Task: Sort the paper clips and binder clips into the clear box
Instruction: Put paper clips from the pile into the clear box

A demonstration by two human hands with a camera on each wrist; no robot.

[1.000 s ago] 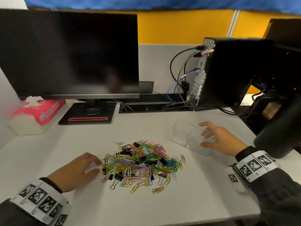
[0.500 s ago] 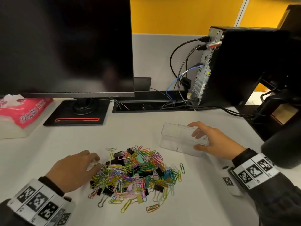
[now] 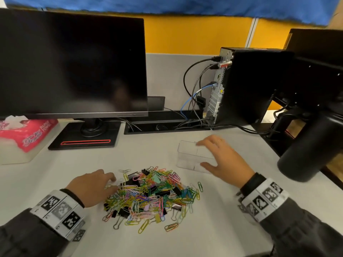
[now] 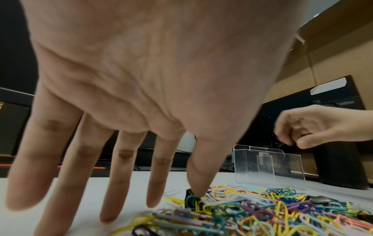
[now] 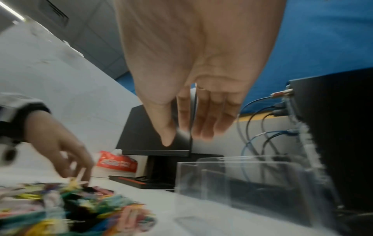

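A heap of coloured paper clips [image 3: 152,195] mixed with black binder clips [image 3: 134,176] lies on the white desk [image 3: 213,219]. My left hand [image 3: 113,182] rests at the heap's left edge, fingers straight and spread, its thumb [image 4: 198,191] touching the clips [image 4: 262,212]. The clear box [image 3: 193,156], with dividers inside, stands behind the heap to the right. My right hand [image 3: 201,154] hovers just above the box [image 4: 268,166], fingers relaxed, holding nothing. The right wrist view shows the hand [image 5: 184,140] clear of the box [image 5: 252,183] and a blurred heap [image 5: 70,207].
A dark monitor [image 3: 74,62] on a black base [image 3: 85,138] stands behind. A pink tissue pack [image 3: 27,134] lies far left. A computer tower [image 3: 245,86] with cables [image 3: 194,93] stands back right. A black cylinder [image 3: 311,151] overhangs the right edge.
My right hand slid the box a little left toward the heap, then let go and lifted above it. My left hand reached into the heap's left edge.
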